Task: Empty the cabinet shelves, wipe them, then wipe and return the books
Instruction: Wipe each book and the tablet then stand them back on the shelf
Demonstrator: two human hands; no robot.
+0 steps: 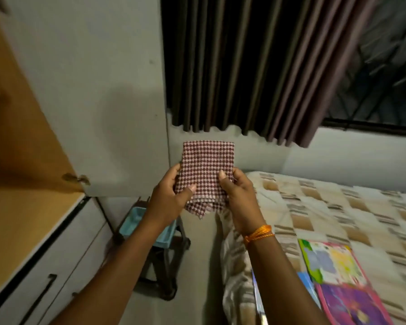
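**Cloth folded in both hands, books waiting on the bed**

The bed (pixel 338 207), under its checked cover, filled the view from three to five o'clock, with a dark curtain (pixel 256 66) hanging at twelve over a window (pixel 384 66). The cabinet (pixel 21 207) stood at nine, its door (pixel 92 90) swung open; the shelves themselves were out of view, so you could not tell whether they had been wiped. A stool (pixel 164 254) with a blue tray (pixel 136 219) stood on the floor at six.

The books (pixel 333 273) lay flat at five o'clock, close to the mattress edge. You risked knocking them to the floor if an elbow swept back.

At the centre you held the checked cloth (pixel 208 170) upright. Your left hand (pixel 171 195) pinched its left edge, thumb across the front. Your right hand (pixel 239 193) gripped the right edge likewise. The lower layers hung loose, so the fold could have slipped open had either thumb eased.
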